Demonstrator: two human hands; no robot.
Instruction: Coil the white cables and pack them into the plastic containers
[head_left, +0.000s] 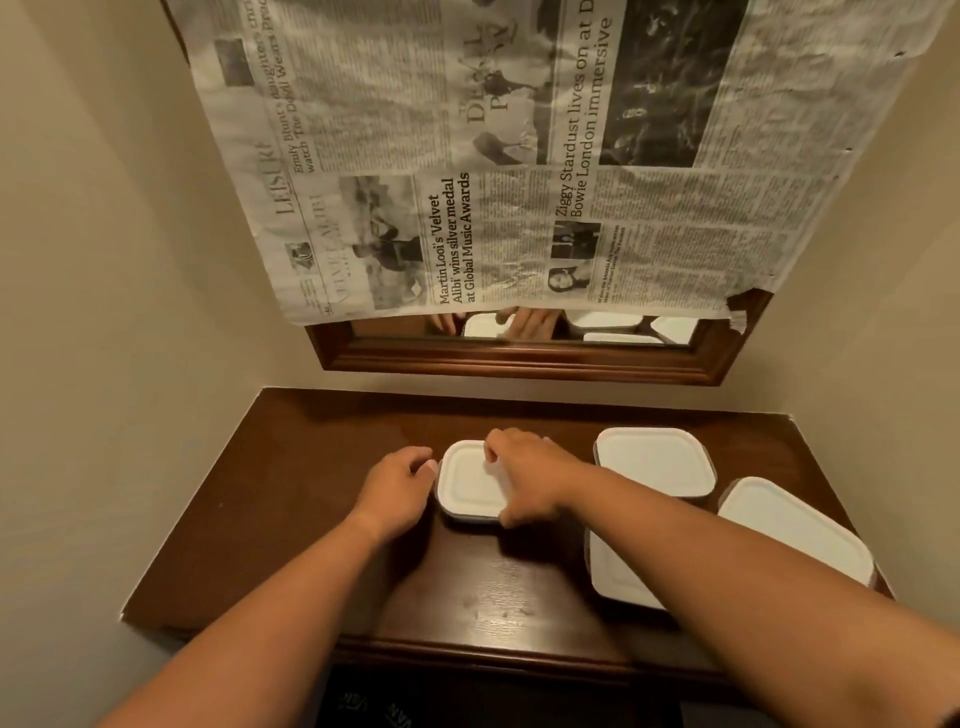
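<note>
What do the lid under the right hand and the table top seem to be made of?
The lid looks like matte white plastic: smooth, uniform, with a moulded raised border. The table top looks like dark wood with glossy varnish: faint grain, light reflected near the front edge; it may be veneer.

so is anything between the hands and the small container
Nothing visible: the left hand holds the container at its left side and the right hand grips across its lid. The lid is on, covering the opening.
</note>
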